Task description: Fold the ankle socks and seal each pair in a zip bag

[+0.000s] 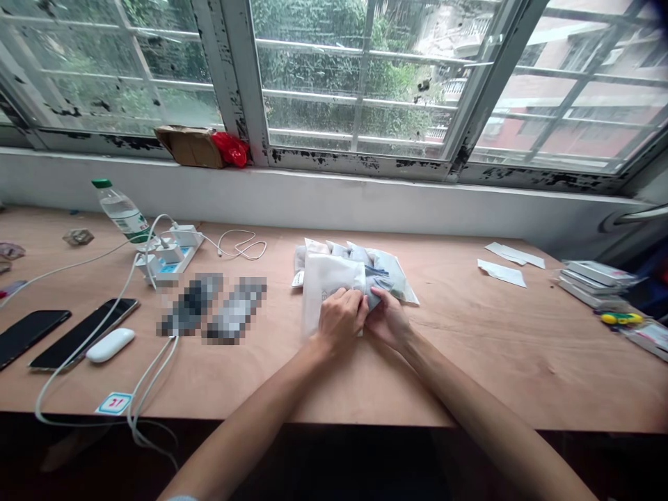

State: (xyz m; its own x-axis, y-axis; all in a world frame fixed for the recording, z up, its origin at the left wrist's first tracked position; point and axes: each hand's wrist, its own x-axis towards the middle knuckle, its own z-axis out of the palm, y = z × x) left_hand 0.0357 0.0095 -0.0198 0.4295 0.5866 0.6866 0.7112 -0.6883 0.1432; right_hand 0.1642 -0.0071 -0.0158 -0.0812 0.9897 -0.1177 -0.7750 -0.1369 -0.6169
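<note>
A frosted white plastic bag (317, 299) lies sideways in front of me, its opening toward the right. My left hand (340, 319) is closed on the bag near that opening. My right hand (389, 320) pinches a grey-blue folded fabric item (373, 296), which sits at the mouth of the bag, partly inside it. The two hands are close together, and the fingertips are partly hidden. Right behind them, several filled frosted bags (396, 277) lie in an overlapping row, with greyish contents showing through.
On the left are a power strip (180, 261) with white cables, a tilted water bottle (122, 214), phones (86, 332) and a white case (110, 345). White paper slips (502, 273) and stacked flat packs (595, 282) lie right. The table's front edge (365, 423) is near my forearms.
</note>
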